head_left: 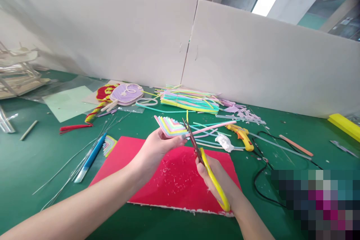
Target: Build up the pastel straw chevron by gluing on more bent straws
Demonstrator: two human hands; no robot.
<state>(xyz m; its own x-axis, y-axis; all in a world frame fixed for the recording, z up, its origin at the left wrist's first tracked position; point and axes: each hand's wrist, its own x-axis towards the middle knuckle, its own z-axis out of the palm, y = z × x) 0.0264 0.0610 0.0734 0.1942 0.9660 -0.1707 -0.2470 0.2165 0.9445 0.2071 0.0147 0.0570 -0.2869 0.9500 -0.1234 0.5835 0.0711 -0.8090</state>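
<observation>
My left hand (157, 148) pinches a fan-shaped piece of layered pastel pipe cleaners (169, 125) above a red board (146, 183). A pink stem juts from that piece toward the right. My right hand (215, 180) grips yellow-handled scissors (209, 174), whose blades (191, 137) sit at the right corner of the pastel piece. White and pink clippings are scattered over the red board.
A green table (33, 172) carries a pile of coloured pipe cleaners (188, 99), a purple and red craft fan (123, 94), a yellow glue gun (242, 135) with black cord, a blue-handled knife (90, 157), thin wires and white partition boards (253, 56) behind.
</observation>
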